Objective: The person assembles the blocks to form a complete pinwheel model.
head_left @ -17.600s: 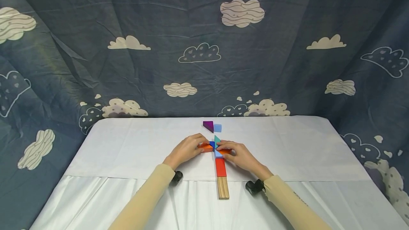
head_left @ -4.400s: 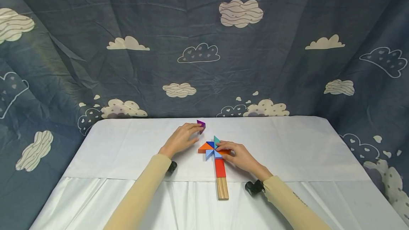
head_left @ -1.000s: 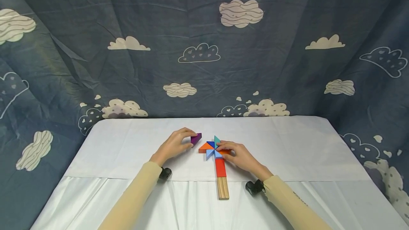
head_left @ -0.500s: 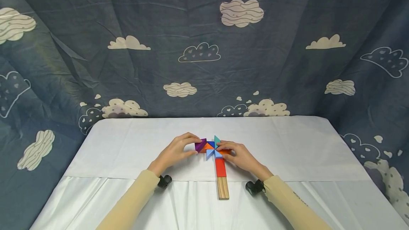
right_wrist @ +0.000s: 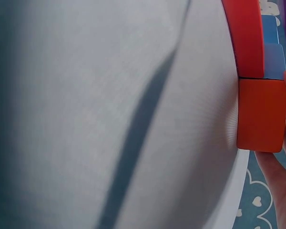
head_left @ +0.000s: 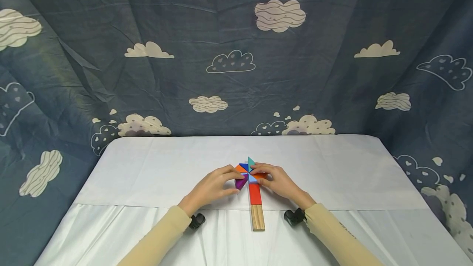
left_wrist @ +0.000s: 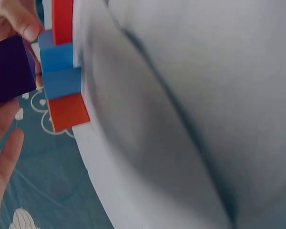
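In the head view, wooden blocks form a pinwheel shape on the white cloth. My left hand (head_left: 214,187) pinches a purple triangular block (head_left: 241,182) at the pinwheel's lower left, overlapping the light blue pieces there. The left wrist view has this purple block (left_wrist: 12,69) between the fingertips, beside two light blue blocks (left_wrist: 62,83). On the other side my right hand (head_left: 277,180) steadies an orange triangular block (head_left: 260,175), its thumb and fingers about the block's ends. A teal triangle (head_left: 250,162) points up by the right fingertips. A dark blue triangle (head_left: 243,166) and another orange triangle (head_left: 240,169) lie at upper left.
Below the pinwheel a red block (head_left: 255,194) and a plain wooden block (head_left: 257,217) run toward me in a column. White cloth (head_left: 332,167) covers the table. A dark curtain with cloud prints (head_left: 236,93) hangs behind it.
The purple block went from the table's back into my left hand, then down and right to the pinwheel's lower left. Earlier, a light blue block joined the pinwheel. My right hand stayed put.
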`<state>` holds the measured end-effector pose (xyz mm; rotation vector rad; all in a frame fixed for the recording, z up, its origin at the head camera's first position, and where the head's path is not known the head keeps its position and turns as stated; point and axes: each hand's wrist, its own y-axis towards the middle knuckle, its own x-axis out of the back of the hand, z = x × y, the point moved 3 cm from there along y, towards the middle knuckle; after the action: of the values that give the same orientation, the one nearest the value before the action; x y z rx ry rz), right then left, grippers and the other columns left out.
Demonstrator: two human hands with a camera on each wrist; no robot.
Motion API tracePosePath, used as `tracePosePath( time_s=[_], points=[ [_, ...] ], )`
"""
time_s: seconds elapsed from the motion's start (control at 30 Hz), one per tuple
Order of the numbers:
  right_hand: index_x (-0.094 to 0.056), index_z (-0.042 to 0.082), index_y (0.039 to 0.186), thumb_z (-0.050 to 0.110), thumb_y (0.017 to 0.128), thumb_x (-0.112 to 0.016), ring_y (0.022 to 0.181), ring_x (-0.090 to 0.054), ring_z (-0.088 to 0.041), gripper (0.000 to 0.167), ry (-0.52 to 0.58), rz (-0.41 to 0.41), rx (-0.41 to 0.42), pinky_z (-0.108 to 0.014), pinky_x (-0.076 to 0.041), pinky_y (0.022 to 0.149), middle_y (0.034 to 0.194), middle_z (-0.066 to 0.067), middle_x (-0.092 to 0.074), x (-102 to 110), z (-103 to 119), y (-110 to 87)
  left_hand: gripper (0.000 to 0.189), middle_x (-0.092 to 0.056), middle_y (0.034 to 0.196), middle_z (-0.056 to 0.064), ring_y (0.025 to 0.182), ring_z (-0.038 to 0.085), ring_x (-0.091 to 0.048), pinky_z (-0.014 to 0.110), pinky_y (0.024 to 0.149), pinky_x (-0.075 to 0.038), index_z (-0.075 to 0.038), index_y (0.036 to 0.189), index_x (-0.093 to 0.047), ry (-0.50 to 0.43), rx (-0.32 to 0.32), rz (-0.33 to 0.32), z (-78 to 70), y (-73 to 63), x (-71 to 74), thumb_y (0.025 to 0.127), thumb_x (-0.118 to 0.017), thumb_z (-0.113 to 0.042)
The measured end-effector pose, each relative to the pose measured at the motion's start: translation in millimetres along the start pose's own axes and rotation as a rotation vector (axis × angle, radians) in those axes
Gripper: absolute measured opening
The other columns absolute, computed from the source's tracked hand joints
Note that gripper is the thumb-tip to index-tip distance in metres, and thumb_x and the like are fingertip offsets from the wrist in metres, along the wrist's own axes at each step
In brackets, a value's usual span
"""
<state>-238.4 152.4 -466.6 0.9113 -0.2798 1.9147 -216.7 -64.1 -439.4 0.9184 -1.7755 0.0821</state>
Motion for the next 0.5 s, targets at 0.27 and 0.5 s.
tracePosePath(
  time_s=[0.27,0.5],
  points=[
    [-0.068,0.007,0.115,0.001,0.089,-0.065,0.131,-0.041,-0.033,0.027,0.006,0.005,0.004,-0.052,-0.037,0.102,0.133,-0.008,-0.056,0.2,0.1,0.5,0.033,-0.063,0.110,0.000,0.102,0.015,-0.058,0.031,0.098,-0.044,-0.010,0.112,-0.070,0.133,-0.008,-0.001,-6.2,1.1,-9.3,0.082,-0.077,-0.023],
    [-0.069,0.008,0.114,0.001,0.088,-0.065,0.131,-0.041,-0.033,0.027,0.005,0.006,0.000,-0.051,-0.037,0.102,0.133,-0.008,-0.057,0.1,0.1,0.6,0.035,-0.062,0.108,0.001,0.099,0.014,-0.056,0.027,0.096,-0.044,-0.009,0.113,-0.070,0.192,0.050,0.038,-9.7,1.1,-16.1,0.083,-0.076,-0.027]
  ],
)
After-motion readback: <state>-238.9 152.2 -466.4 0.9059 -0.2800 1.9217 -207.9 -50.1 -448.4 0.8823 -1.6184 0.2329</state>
